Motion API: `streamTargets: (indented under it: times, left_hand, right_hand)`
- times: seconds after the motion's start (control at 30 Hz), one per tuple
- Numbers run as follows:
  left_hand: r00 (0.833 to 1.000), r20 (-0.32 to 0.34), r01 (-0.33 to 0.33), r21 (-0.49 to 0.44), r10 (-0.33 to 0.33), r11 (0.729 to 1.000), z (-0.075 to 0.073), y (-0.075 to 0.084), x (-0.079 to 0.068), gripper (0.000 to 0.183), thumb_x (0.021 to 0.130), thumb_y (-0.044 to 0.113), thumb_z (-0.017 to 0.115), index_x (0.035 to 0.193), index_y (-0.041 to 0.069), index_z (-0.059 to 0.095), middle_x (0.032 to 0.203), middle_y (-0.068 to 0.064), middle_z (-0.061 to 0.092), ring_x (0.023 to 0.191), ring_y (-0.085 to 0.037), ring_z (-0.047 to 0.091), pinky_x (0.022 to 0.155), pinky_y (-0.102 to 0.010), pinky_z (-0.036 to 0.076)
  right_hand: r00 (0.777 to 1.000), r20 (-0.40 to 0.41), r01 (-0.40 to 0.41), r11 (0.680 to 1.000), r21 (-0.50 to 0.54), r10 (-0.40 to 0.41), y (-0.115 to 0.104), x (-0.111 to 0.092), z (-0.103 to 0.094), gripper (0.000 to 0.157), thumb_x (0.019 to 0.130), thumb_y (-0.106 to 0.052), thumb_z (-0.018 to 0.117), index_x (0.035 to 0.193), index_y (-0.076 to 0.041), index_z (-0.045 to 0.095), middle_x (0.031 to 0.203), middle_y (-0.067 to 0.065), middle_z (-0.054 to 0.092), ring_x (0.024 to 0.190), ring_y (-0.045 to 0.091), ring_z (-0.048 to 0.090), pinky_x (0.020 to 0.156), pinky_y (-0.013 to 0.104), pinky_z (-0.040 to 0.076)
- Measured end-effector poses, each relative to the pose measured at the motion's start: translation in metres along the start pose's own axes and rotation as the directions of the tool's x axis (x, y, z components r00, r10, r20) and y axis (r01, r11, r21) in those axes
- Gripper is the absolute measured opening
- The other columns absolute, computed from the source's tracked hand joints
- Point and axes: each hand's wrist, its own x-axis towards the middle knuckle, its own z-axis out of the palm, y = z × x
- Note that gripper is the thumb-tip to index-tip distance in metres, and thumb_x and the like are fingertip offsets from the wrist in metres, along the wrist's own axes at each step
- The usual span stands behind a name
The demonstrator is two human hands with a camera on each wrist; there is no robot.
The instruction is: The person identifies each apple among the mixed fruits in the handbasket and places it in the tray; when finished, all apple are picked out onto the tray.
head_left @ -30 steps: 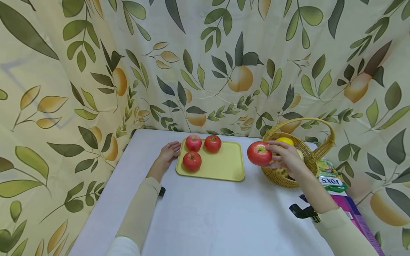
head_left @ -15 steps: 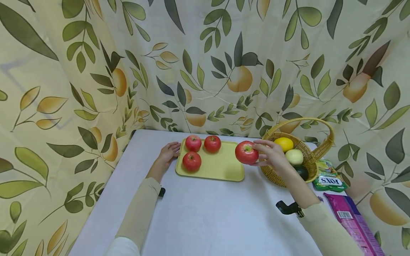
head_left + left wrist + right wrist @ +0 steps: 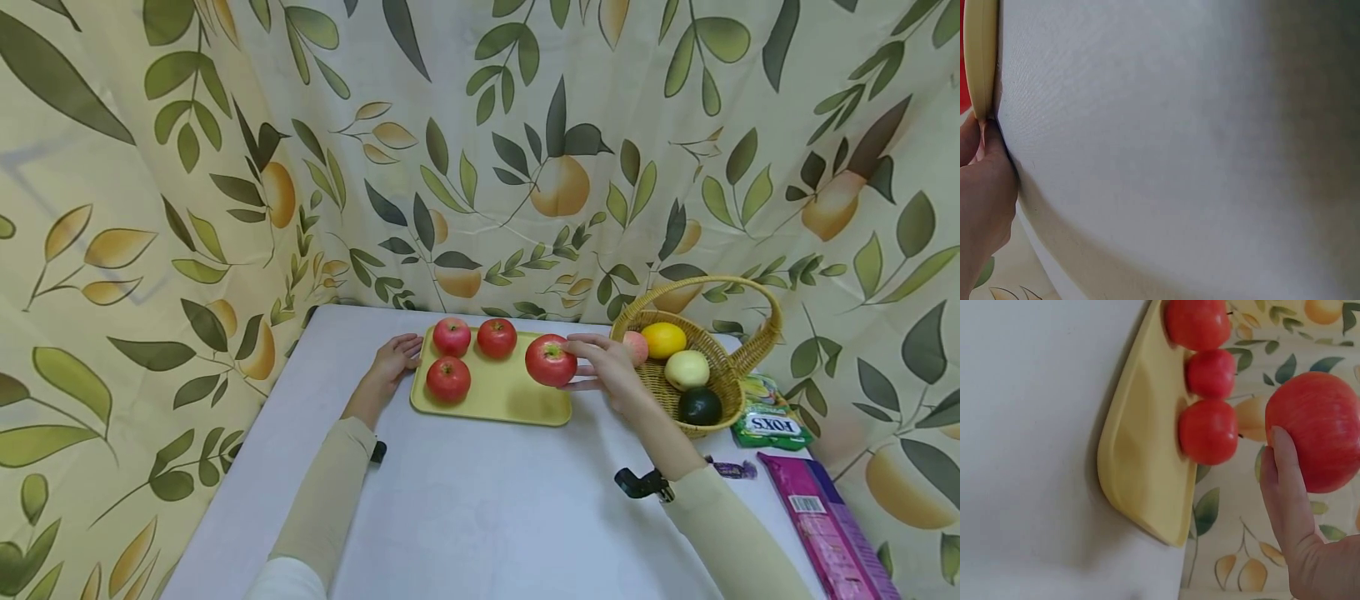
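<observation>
A red apple (image 3: 551, 361) is in my right hand (image 3: 609, 372), held by thumb and fingers above the right part of the yellow tray (image 3: 517, 400). In the right wrist view the same apple (image 3: 1317, 432) hangs apart from the tray, fingers along its side. Three more apples rest on the tray: one at the back left (image 3: 452, 337), one beside it (image 3: 497, 338), one in front (image 3: 448, 380). My left hand (image 3: 392, 365) is at the tray's left edge. In the left wrist view its thumb and a finger pinch the rim (image 3: 982, 62).
Right of the tray stands a wicker basket (image 3: 731, 379) holding a lemon (image 3: 664, 340), a pale round fruit (image 3: 687, 369), a dark green one (image 3: 700, 407) and a pinkish one (image 3: 636, 347). Green Fox's packet (image 3: 772, 425), small purple wrapper (image 3: 735, 470) and pink-purple package (image 3: 825, 521) lie at the right.
My right hand has carried the apple leftward, from in front of the basket to over the tray. The basket's fruit has come into view. My left hand has stayed in place.
</observation>
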Motion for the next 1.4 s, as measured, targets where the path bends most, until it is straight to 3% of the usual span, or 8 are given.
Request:
streamTargets:
  times: [0.47,0.77,1.03,1.23,1.4]
  left_hand:
    - [1.000,0.012,-0.009,0.001,0.009,1.000,-0.001,-0.002,-0.002,0.072,0.093,-0.025,0.051,0.159,-0.003,0.034,0.161,-0.021,0.043,0.150,-0.030,0.042,0.118,-0.040,0.041]
    - [1.000,0.015,0.000,-0.016,0.000,1.000,-0.001,0.003,-0.005,0.072,0.091,-0.027,0.052,0.157,-0.005,0.035,0.160,-0.022,0.044,0.149,-0.032,0.041,0.119,-0.044,0.039]
    - [1.000,0.008,-0.007,-0.006,0.008,1.000,-0.001,0.000,-0.002,0.071,0.092,-0.026,0.051,0.157,-0.004,0.035,0.160,-0.021,0.044,0.149,-0.030,0.042,0.116,-0.040,0.044]
    - [1.000,0.010,-0.007,-0.007,0.007,1.000,0.000,0.002,-0.004,0.070,0.091,-0.027,0.052,0.157,-0.005,0.036,0.160,-0.022,0.044,0.149,-0.031,0.042,0.113,-0.037,0.047]
    - [1.000,0.009,-0.002,-0.012,0.002,1.000,0.001,0.003,-0.004,0.071,0.091,-0.027,0.052,0.157,-0.005,0.036,0.160,-0.022,0.045,0.149,-0.031,0.042,0.116,-0.041,0.044]
  right_hand:
    - [0.999,-0.009,-0.031,1.000,0.004,0.031,0.020,0.019,0.030,0.062,0.098,-0.024,0.071,0.147,0.004,0.045,0.137,0.024,0.056,0.083,0.024,0.076,0.080,0.055,0.062]
    - [0.998,-0.039,-0.049,0.999,-0.020,0.049,0.034,0.030,0.046,0.069,0.096,-0.027,0.073,0.149,0.004,0.042,0.143,0.025,0.053,0.108,0.031,0.069,0.083,0.056,0.061]
    - [0.998,-0.027,-0.064,0.998,-0.020,0.063,0.042,0.038,0.059,0.073,0.094,-0.023,0.073,0.153,0.004,0.039,0.139,0.025,0.057,0.096,0.025,0.070,0.086,0.062,0.058]
    - [0.997,-0.020,-0.069,0.997,-0.034,0.069,0.050,0.043,0.062,0.074,0.095,-0.024,0.073,0.154,0.004,0.038,0.142,0.027,0.054,0.104,0.030,0.069,0.079,0.057,0.062]
    - [0.997,-0.024,-0.073,0.995,-0.066,0.071,0.053,0.042,0.066,0.074,0.094,-0.023,0.073,0.154,0.003,0.038,0.141,0.029,0.052,0.111,0.032,0.065,0.079,0.056,0.062]
